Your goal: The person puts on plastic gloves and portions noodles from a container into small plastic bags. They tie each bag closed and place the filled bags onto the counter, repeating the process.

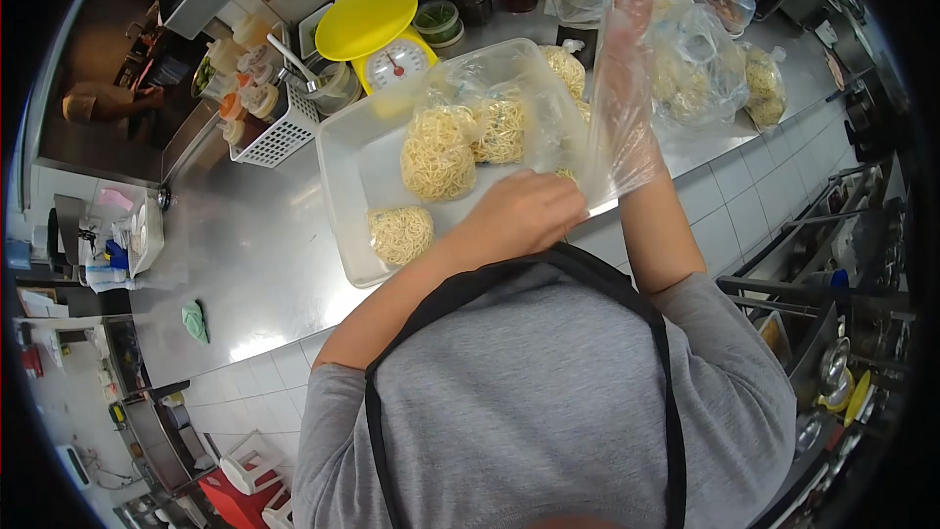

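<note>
My right hand (630, 34) is raised inside a thin clear plastic bag (624, 142), its fingers stretched upward. The plastic reaches down past the wrist. My bare left hand (529, 210) is closed near the bag's lower edge and appears to pinch it; the fingertips are partly hidden. Below and left of the hands, a white plastic tub (340, 171) holds bagged noodles: a large bundle (438, 162), another bundle (500, 129) beside it and a smaller bundle (400, 235) in the near corner.
A yellow kitchen scale (392, 64) stands behind the tub. To its left is a white basket (279, 134) with sauce bottles. More bags of noodles (700, 78) lie to the right on the steel counter (245, 255). A green cloth (195, 321) lies near the left edge.
</note>
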The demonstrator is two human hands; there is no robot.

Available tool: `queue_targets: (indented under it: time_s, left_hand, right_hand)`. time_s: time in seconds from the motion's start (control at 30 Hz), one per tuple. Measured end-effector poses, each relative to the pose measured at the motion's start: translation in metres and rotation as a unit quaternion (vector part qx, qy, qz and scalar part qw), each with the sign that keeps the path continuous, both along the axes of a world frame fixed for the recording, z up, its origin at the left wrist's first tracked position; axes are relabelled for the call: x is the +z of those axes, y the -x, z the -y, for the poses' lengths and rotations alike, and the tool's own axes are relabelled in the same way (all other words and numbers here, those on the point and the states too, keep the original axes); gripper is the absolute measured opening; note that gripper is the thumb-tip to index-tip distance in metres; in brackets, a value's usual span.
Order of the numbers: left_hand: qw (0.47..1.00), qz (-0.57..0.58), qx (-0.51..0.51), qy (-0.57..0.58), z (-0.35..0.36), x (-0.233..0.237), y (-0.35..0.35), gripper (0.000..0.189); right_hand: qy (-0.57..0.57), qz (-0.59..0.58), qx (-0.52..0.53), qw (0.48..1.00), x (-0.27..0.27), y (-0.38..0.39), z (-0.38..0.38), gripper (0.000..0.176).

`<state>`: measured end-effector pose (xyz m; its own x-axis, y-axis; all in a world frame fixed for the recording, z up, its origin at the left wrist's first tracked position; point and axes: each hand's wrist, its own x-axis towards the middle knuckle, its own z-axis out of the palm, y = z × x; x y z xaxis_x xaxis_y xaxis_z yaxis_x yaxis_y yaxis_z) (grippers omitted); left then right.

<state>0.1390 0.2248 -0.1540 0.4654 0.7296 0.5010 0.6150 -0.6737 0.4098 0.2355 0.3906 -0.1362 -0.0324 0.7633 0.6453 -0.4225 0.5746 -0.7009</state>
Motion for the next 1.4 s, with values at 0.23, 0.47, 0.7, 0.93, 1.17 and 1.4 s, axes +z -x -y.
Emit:
queue_targets:
  time_s: [0.23,0.47,0.7,0.93,1.17,1.4]
  left_hand:
    - [0.966,0.051,0.249,0.042,-0.038,-0.003,0.024,0.038]
    - [0.951,0.006,0.263,0.163,-0.08,-0.057,0.032,0.039]
    - [0.879,0.406,0.185,0.167,-0.032,-0.013,0.067,0.038]
    - [0.901,0.341,0.237,0.128,-0.012,-0.032,0.07,0.044]
    - [0.919,0.098,0.34,-0.173,0.013,0.013,0.062,0.049]
    - [0.757,0.542,0.161,0.327,0.011,0.003,0.04,0.037]
  right_hand:
    - [0.064,0.163,-0.107,0.979,-0.02,-0.055,-0.013,0.04]
    - [0.184,0.211,0.02,0.96,-0.028,-0.074,0.004,0.038]
    - [0.233,0.23,0.106,0.939,-0.022,-0.071,0.011,0.04]
    - [0.019,0.3,0.113,0.947,-0.019,-0.018,0.029,0.036]
    - [-0.132,0.442,-0.013,0.887,-0.014,0.003,0.046,0.017]
    - [-0.247,0.386,-0.022,0.888,0.001,0.007,0.073,0.019]
